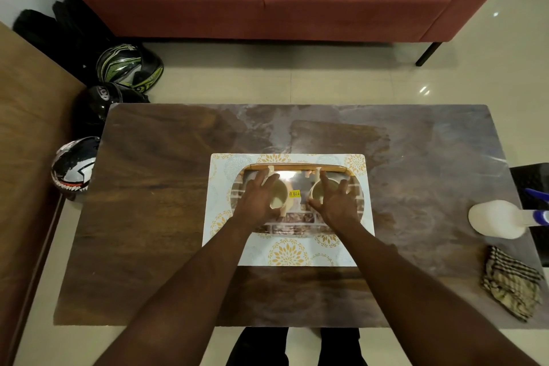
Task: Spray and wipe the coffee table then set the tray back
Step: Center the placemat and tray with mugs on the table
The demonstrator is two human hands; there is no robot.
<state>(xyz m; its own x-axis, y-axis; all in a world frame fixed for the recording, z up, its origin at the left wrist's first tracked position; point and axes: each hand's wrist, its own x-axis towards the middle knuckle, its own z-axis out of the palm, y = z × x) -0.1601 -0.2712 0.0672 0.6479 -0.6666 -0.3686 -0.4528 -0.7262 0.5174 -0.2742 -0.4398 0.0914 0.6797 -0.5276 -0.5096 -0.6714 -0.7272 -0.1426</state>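
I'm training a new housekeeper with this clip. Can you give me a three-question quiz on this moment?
1. True or false: the spray bottle lies on its side near the right edge of the coffee table.
2. What does each hand hold? A) a helmet B) a cream cup C) the cloth
3. Fill in: the tray rests on a floral ____.

Key
1. True; it lies just beyond the checked cloth.
2. B: the left hand grips the left cup and the right hand the right cup, both over the tray.
3. Mat.
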